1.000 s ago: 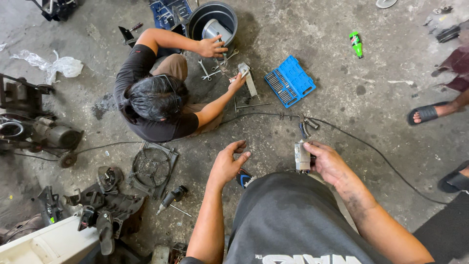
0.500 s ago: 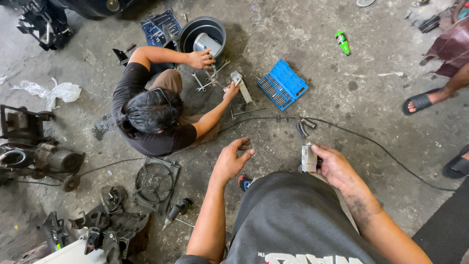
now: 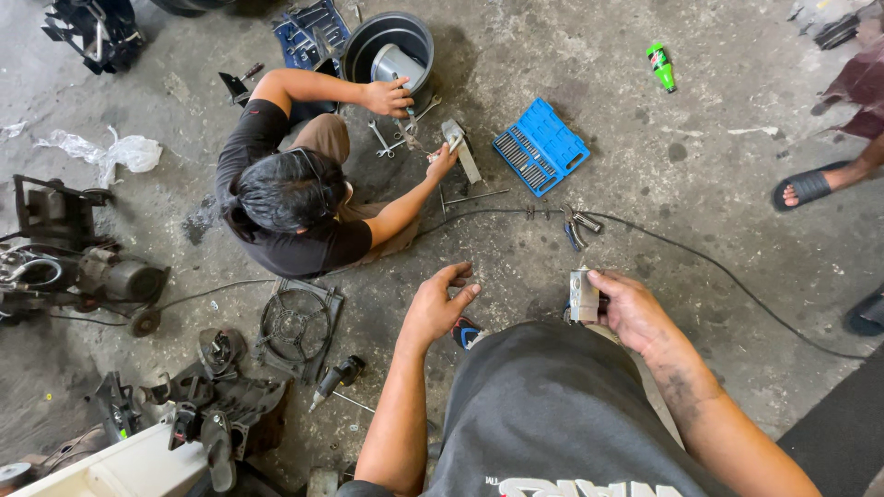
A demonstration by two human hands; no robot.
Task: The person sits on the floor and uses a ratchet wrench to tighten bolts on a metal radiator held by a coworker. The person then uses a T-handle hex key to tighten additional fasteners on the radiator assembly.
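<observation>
One metal block [image 3: 583,295] sits in right hand [image 3: 629,310] grip

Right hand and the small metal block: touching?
Touching. The head view shows the right hand with its fingers wrapped around the small metal block, held above the concrete floor. The left hand is open and holds nothing.

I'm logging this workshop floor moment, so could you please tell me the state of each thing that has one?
Left hand: open, fingers spread, holding nothing.
Right hand: closed around a small metal block.
Small metal block: held upright, off the floor.
Blue socket case: open, lying flat.
Green bottle: lying on its side.
Dark basin: upright, a metal part inside.
Black cable: slack across the floor.
</observation>
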